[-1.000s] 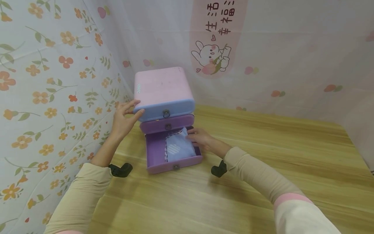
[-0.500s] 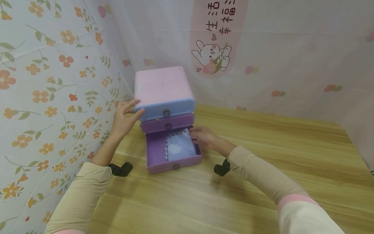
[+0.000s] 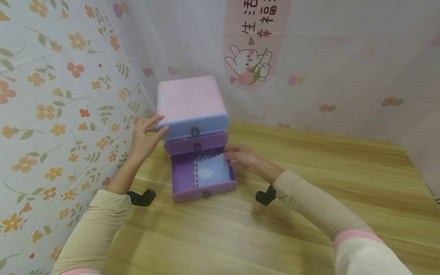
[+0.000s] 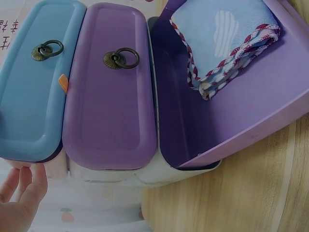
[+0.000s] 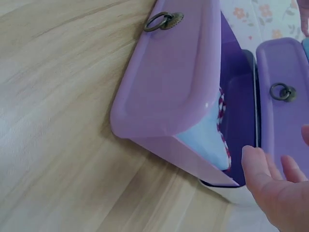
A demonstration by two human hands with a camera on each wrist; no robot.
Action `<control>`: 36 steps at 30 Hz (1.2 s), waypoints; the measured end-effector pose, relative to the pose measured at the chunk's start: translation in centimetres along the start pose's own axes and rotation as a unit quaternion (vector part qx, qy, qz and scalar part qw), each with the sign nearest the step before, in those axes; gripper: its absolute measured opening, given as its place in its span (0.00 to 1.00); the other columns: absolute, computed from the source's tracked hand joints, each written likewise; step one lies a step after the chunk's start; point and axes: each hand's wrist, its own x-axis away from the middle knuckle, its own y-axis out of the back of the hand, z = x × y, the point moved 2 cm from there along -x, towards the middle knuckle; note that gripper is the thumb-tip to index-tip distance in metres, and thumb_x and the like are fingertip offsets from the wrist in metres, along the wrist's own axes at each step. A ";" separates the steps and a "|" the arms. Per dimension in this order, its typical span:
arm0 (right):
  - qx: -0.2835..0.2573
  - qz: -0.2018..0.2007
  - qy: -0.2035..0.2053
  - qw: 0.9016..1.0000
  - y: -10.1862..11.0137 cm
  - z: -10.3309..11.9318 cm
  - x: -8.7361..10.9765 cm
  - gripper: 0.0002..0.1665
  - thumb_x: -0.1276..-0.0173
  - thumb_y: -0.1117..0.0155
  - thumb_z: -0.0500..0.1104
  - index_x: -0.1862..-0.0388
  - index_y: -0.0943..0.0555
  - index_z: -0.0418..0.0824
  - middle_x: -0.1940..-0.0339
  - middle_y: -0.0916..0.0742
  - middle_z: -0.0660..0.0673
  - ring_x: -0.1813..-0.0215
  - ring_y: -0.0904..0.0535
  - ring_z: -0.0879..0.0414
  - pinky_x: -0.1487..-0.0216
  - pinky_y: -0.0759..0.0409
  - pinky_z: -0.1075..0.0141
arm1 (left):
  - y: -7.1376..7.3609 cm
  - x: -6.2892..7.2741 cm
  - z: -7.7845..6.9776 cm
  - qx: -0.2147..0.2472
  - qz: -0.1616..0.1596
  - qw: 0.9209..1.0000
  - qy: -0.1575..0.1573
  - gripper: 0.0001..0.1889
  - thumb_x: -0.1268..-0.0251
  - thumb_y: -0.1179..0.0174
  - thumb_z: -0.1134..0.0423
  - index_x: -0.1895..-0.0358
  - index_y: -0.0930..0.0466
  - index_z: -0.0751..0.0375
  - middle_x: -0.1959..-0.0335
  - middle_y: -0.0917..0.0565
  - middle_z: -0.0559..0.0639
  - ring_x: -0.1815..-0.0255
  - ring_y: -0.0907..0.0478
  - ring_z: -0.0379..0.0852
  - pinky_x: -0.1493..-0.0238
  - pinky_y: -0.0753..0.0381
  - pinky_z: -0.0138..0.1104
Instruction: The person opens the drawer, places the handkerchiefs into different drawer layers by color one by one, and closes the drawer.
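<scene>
A small three-drawer chest (image 3: 190, 97) has a pink top, a blue top drawer (image 4: 34, 92) and a purple middle drawer (image 4: 110, 101). Its purple bottom drawer (image 3: 182, 173) is pulled out. A folded light blue cloth with a checked braided edge (image 3: 214, 171) lies flat in that drawer's right part. My left hand (image 3: 143, 139) rests on the chest's upper left front corner, thumb toward the front. In the right wrist view, my right hand (image 5: 277, 186) has its fingers extended near the bottom drawer's side, holding nothing. In the head view its fingertips overlap the drawer's right back corner.
Brass ring pulls (image 4: 120, 58) hang on the drawer fronts. The chest stands on a wood-grain table (image 3: 309, 164), with a flowered curtain (image 3: 58, 114) at left and a printed cloth (image 3: 326, 68) behind. Dark wrist devices (image 3: 266, 195) sit below both wrists.
The right hand has let go of the cloth and drawn back slightly to the right. The cloth's raised corner has settled flat in the drawer. My left hand keeps its place on the chest.
</scene>
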 end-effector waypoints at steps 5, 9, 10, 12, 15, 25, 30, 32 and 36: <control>0.018 0.009 0.024 1.000 0.3 0.2 0.5 0.27 0.36 0.52 0.29 0.39 0.43 0.23 0.39 0.36 0.27 0.38 0.39 0.38 0.40 0.40 0.51 | 0.0 0.0 0.0 -0.003 0.000 1.000 0.006 0.21 0.43 0.41 0.58 0.46 0.27 0.61 0.51 0.33 0.53 0.59 0.32 0.49 0.68 0.29 0.30; 0.022 0.016 0.035 0.999 0.6 0.2 1.0 0.26 0.35 0.52 0.29 0.39 0.42 0.23 0.41 0.34 0.26 0.40 0.37 0.38 0.41 0.38 0.50 | 0.0 0.0 0.0 -0.004 0.002 1.000 0.006 0.21 0.42 0.41 0.58 0.46 0.27 0.61 0.52 0.34 0.52 0.59 0.33 0.48 0.68 0.29 0.29; 0.022 0.016 0.037 0.999 0.6 0.2 1.2 0.26 0.35 0.52 0.29 0.40 0.42 0.22 0.42 0.34 0.26 0.41 0.37 0.38 0.41 0.38 0.50 | -0.1 0.1 0.0 -0.004 0.002 1.000 0.006 0.21 0.42 0.42 0.58 0.46 0.27 0.61 0.52 0.34 0.52 0.59 0.33 0.47 0.68 0.29 0.29; 0.021 0.020 0.041 0.999 0.7 0.2 1.5 0.25 0.35 0.52 0.29 0.40 0.41 0.22 0.42 0.34 0.26 0.42 0.36 0.38 0.42 0.37 0.50 | 0.0 0.1 0.0 -0.004 0.002 1.000 0.007 0.21 0.42 0.42 0.58 0.46 0.27 0.61 0.52 0.34 0.52 0.60 0.33 0.46 0.68 0.29 0.30; 0.010 0.025 0.039 0.999 0.8 0.0 2.0 0.24 0.36 0.51 0.29 0.41 0.39 0.24 0.42 0.34 0.26 0.43 0.36 0.37 0.42 0.37 0.50 | 0.0 0.1 -0.1 -0.005 0.003 1.000 0.008 0.21 0.42 0.42 0.58 0.45 0.28 0.61 0.52 0.33 0.51 0.60 0.33 0.45 0.67 0.29 0.31; 0.012 0.025 0.055 0.998 0.7 -0.9 3.8 0.24 0.37 0.50 0.30 0.43 0.37 0.23 0.45 0.30 0.27 0.49 0.28 0.45 0.44 0.34 0.51 | 0.0 0.2 -0.3 -0.008 0.007 1.000 0.013 0.21 0.42 0.42 0.58 0.45 0.28 0.60 0.51 0.34 0.52 0.59 0.33 0.46 0.68 0.29 0.30; 0.059 0.045 0.067 0.995 0.4 -1.9 4.7 0.23 0.39 0.45 0.33 0.46 0.34 0.24 0.47 0.27 0.29 0.54 0.25 0.53 0.47 0.32 0.51 | 0.1 0.5 -1.9 -0.002 0.010 1.000 0.016 0.20 0.42 0.43 0.64 0.45 0.29 0.66 0.51 0.34 0.58 0.60 0.33 0.47 0.69 0.30 0.27; 0.077 0.054 0.076 0.993 0.3 -2.3 5.0 0.22 0.40 0.44 0.34 0.48 0.32 0.24 0.49 0.25 0.29 0.56 0.24 0.53 0.48 0.30 0.50 | 0.0 0.8 -2.7 -0.001 0.012 1.000 0.018 0.20 0.41 0.43 0.65 0.46 0.30 0.68 0.50 0.34 0.60 0.60 0.33 0.48 0.70 0.30 0.27; 0.102 0.067 0.087 0.989 -0.1 -2.9 5.6 0.19 0.41 0.42 0.35 0.52 0.28 0.26 0.54 0.22 0.32 0.57 0.24 0.52 0.51 0.28 0.51 | 0.1 1.0 -3.6 -0.007 0.012 1.000 0.020 0.20 0.41 0.44 0.66 0.45 0.30 0.70 0.49 0.34 0.61 0.60 0.33 0.48 0.70 0.31 0.25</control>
